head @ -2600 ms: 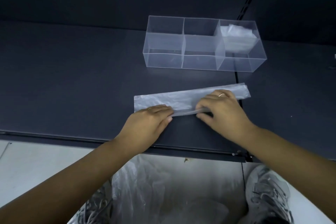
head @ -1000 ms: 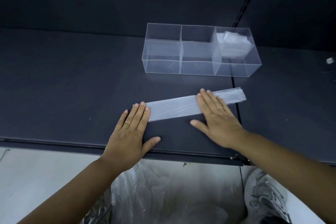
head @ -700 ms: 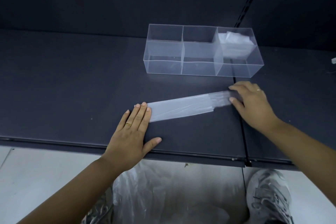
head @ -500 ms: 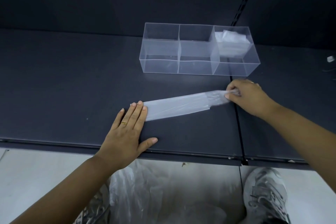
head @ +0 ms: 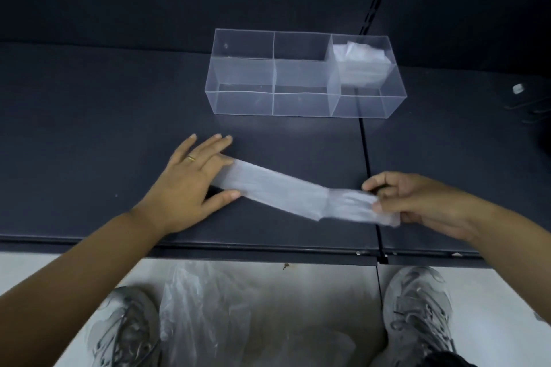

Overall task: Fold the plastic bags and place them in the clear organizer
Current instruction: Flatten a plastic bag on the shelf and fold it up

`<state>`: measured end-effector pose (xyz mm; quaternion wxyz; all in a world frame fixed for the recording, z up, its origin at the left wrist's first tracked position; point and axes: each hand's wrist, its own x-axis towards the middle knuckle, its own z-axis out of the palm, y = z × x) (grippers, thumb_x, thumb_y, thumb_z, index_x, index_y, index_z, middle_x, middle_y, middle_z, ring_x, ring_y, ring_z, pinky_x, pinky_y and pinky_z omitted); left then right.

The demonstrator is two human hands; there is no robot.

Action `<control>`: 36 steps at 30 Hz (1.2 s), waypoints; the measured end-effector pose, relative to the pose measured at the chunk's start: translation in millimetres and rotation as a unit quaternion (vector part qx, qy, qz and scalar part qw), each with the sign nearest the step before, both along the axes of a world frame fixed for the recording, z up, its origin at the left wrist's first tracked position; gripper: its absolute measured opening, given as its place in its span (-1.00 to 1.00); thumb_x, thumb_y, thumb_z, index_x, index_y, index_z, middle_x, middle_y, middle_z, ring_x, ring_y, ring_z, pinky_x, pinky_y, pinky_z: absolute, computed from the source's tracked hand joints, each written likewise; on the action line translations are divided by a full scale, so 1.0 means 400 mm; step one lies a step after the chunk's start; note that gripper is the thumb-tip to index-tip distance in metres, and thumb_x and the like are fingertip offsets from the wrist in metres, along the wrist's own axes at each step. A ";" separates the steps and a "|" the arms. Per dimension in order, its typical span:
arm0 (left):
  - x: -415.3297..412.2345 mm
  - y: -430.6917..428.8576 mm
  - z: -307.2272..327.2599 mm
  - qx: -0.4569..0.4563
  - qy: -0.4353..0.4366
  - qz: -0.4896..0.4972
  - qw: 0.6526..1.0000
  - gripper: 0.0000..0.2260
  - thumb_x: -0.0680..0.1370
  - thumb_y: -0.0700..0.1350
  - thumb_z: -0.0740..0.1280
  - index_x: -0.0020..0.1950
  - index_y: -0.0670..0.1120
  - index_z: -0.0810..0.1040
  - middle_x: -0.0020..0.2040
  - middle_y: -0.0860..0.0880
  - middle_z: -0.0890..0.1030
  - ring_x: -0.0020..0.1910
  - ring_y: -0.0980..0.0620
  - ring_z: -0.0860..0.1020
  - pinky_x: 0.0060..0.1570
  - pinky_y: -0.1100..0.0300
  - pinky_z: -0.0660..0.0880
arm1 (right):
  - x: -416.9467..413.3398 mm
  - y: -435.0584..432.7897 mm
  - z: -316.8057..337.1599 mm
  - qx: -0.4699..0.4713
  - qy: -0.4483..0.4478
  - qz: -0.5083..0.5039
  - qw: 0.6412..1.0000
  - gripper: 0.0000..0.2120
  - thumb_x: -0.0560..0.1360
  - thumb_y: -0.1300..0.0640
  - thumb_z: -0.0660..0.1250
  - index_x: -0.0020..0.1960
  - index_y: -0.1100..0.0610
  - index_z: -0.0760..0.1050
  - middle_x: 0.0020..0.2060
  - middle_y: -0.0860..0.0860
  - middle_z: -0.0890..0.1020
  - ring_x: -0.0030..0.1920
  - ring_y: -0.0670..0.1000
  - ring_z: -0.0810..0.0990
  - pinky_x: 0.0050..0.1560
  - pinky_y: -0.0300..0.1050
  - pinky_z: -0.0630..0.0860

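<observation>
**Long bag, one hand at each end**

The plastic bag (head: 277, 188) is a long thin strip on the dark shelf (head: 89, 128). It runs left to right, with its right end a bit nearer the person. The left hand (head: 190, 185) lies flat on the left end, fingers straight. The right hand (head: 423, 202) pinches the right end. I think the right hand will fold its end over toward the left. The clear organizer (head: 241, 98) waits behind the bag.
</observation>
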<state>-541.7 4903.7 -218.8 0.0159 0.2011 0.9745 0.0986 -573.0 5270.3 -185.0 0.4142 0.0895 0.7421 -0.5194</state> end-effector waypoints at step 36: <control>-0.012 0.122 0.005 0.630 -0.322 0.468 0.530 -0.89 0.58 -0.13 0.32 0.01 -0.17 0.56 -0.09 -0.11 0.66 -0.21 0.04 0.66 -0.35 0.24 0.60 | 0.078 -0.258 -0.066 0.058 0.195 0.073 0.976 -0.87 0.44 0.21 0.43 -0.11 0.10 0.47 -0.34 -0.01 0.68 -0.45 -0.15 0.54 -0.46 -0.29 0.45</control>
